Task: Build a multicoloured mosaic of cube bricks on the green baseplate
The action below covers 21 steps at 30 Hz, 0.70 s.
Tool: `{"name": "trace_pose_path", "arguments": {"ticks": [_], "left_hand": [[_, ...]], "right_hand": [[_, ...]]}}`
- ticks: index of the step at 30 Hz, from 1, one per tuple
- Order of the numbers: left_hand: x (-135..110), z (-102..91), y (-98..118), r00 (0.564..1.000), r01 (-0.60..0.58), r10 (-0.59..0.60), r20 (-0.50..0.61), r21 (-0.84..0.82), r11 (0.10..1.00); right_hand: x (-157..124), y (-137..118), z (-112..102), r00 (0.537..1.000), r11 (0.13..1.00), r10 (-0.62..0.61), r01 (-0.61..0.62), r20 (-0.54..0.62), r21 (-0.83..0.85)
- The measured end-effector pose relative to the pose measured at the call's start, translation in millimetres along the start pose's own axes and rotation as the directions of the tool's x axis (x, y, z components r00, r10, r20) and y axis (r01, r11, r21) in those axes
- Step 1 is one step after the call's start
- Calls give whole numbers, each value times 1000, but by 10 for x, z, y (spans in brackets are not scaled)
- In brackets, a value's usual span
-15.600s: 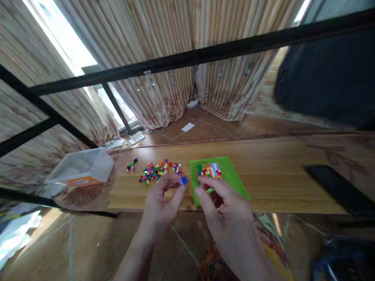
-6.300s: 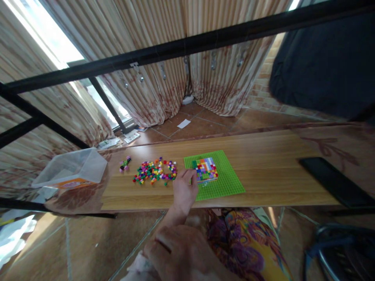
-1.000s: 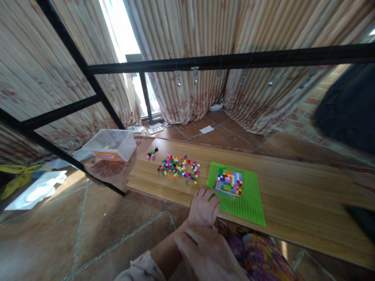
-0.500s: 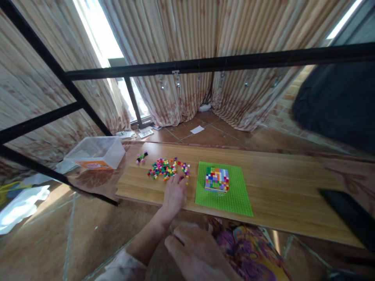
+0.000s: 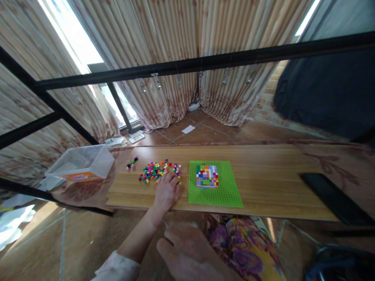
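Note:
My left hand [image 5: 166, 194] rests at the near edge of a pile of small coloured toy bricks [image 5: 152, 170], fingers slightly bent and apart, fingertips among the bricks. Closer to me, my right hand [image 5: 187, 249] hovers in front of the board with its fingers curled together. Something small and pale shows near its fingertips, too blurred to name. Right of the pile lies a green baseplate [image 5: 231, 195], which carries a low square block of multicoloured bricks [image 5: 207, 177].
A small cluster of pink, green and black bricks [image 5: 131, 162] sits left of the pile. Beyond the board's left end stands a clear plastic bin [image 5: 99, 160]. A dark flat object [image 5: 334, 197] lies at the right. A black metal bar [image 5: 175, 68] crosses above the wooden board [image 5: 272, 175].
The view has turned a little to the right, so most things appear farther left. My left hand stays at the pile; my right hand remains curled low in front.

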<state>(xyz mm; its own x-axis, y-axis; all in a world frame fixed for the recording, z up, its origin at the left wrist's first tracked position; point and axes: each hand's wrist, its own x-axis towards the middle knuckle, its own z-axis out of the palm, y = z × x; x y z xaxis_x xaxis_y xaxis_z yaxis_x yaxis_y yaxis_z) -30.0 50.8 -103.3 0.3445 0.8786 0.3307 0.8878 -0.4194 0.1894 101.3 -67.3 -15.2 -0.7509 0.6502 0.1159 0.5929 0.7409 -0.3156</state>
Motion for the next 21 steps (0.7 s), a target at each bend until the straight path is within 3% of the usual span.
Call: {"name": "trace_pose_path", "arguments": {"ticks": [8,13,18,21], "left_hand": [[32,6,34,1000,-15,15,16,22,1000],[27,17,109,995,-37,28,-92,-101,994],[110,-149,407,994,-18,-17,-108,-311,950],[219,-247,636,994,-62,21,-104,-405,912]], "right_hand": [[28,-12,-93,999,999,-42,42,28,22],[22,13,42,997,998,-52,55,-60,41],[24,31,141,994,995,-76,81,-83,56],[30,39,153,992,995,-78,84,-101,57]]}}
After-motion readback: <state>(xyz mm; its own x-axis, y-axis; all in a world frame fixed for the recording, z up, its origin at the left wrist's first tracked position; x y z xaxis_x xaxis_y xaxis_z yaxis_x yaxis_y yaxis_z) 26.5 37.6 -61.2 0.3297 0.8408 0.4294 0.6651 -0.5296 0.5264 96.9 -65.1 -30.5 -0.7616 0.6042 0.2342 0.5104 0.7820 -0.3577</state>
